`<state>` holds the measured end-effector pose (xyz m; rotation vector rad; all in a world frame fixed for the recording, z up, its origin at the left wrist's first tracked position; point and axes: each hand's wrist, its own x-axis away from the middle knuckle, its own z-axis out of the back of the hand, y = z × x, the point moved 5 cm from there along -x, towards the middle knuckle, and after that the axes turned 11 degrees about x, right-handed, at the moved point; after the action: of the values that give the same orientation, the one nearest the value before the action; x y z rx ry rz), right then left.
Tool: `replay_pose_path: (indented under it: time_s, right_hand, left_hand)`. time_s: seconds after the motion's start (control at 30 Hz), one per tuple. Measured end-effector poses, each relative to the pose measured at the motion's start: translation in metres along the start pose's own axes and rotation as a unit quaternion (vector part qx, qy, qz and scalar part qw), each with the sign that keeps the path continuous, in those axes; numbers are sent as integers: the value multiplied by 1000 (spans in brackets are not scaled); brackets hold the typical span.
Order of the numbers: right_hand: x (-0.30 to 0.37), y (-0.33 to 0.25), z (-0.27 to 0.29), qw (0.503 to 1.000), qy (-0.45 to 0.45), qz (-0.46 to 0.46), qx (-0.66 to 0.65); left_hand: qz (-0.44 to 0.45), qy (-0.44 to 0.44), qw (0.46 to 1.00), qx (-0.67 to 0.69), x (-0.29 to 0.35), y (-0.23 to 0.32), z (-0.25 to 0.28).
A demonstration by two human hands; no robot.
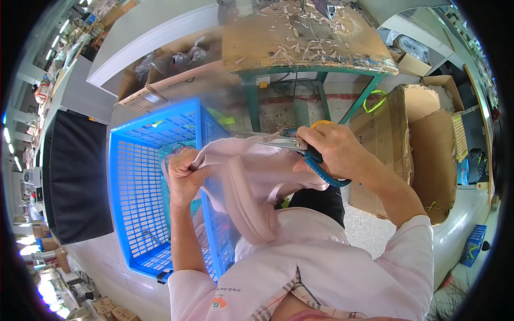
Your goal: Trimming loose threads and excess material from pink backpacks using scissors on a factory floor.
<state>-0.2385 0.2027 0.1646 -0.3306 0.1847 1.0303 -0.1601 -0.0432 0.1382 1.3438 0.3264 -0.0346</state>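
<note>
Head view: scissors at the edge of the pink cloth

The pink cloth (217, 184) is up in front of the person's pale shirt (326, 251), and its left end seems to be over the blue plastic basket (199, 125). The left hand (184, 176) has its grip on that end, thumb and fingers pinching it. The right hand (334, 150) has its grip around the handles of the scissors (289, 143), with the blades pointing left by the top edge. I can't tell how far apart the blades are. To cut well, pull the edge flat and take small snips. Let the thick folded band (243, 206) hang away from the blades, and mind the left fingers near the tips.
</note>
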Motion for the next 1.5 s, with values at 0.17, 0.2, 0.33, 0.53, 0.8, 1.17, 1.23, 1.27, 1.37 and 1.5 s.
replay_pose_path:
  time_s: [0.17,0.2,0.33,0.53,0.8,1.17,1.23,1.27,1.37,1.5]
  right_hand:
    - [-4,-3,6,1000,7,-15,-26]
    - [-5,-4,9,999,34,-17,-15]
    - [-5,1,0,1000,-2,-20,-12]
    - [4,7,-10,996,-73,-38,-30]
    - [5,17,-40,878,27,-199,-434]
    - [21,19,-56,744,12,-239,-624]
    - [21,18,-56,744,16,-231,-627]
    - [22,18,-57,735,24,-249,-630]
    - [27,25,-59,732,46,-272,-623]
    - [36,39,-58,757,102,-283,-580]
  left_hand:
    - [41,-12,999,6,-2,-8,3]
    - [42,-12,999,6,-3,-8,2]
    - [42,-14,999,8,-4,-9,-2]
    - [52,-21,998,1,-4,-12,-5]
    - [99,-22,995,3,-15,-10,-13]
    - [52,-40,959,276,-14,-81,20]
    - [139,-31,946,292,-2,-111,14]
    - [165,-21,939,302,5,-127,12]
    - [217,61,893,389,16,-149,-7]
    - [106,183,910,355,5,-128,-9]
